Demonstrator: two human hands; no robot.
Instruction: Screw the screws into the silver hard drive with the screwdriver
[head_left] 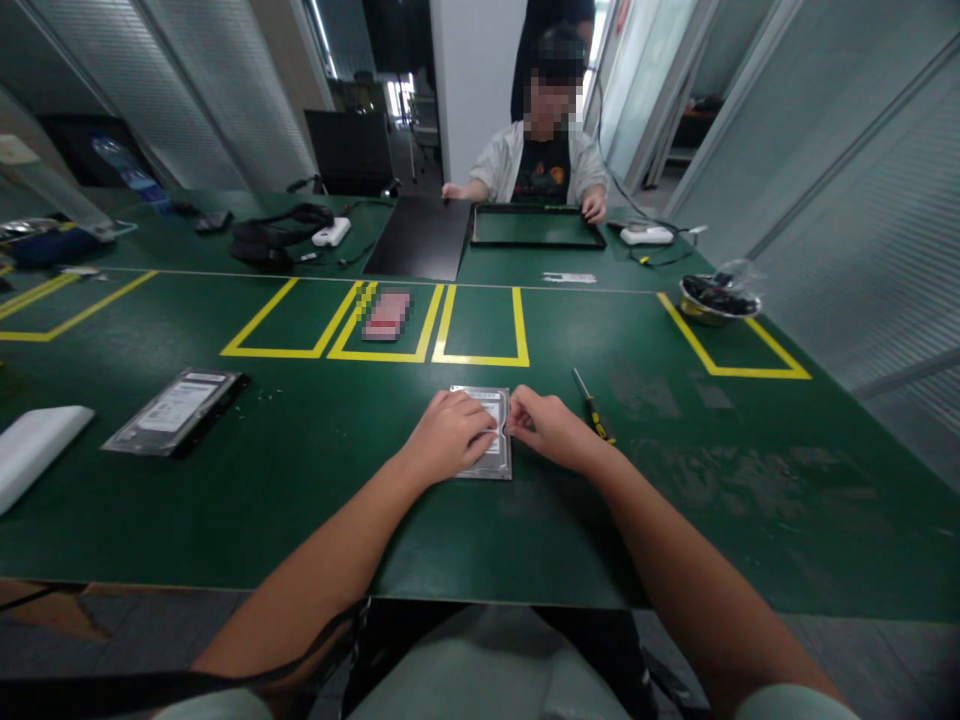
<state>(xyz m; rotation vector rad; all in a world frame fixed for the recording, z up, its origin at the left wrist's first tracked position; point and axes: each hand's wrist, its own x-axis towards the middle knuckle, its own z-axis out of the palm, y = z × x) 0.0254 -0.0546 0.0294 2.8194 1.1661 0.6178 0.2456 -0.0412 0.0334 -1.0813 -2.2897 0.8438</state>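
Hands (448,432) at a silvery, rectangular metal drive (496,463); left draped across, right curled; both grips unclear.

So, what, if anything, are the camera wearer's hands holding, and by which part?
The left hand lies over the top of the hard drive; the right hand, curled, is at its right edge. Whether either hand grips anything cannot be told.

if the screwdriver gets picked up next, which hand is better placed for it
Probably the right hand: the screwdriver lies just to its right, near the wrist. The left hand is over the hard drive, farther off, and would likely have to reach past the right.
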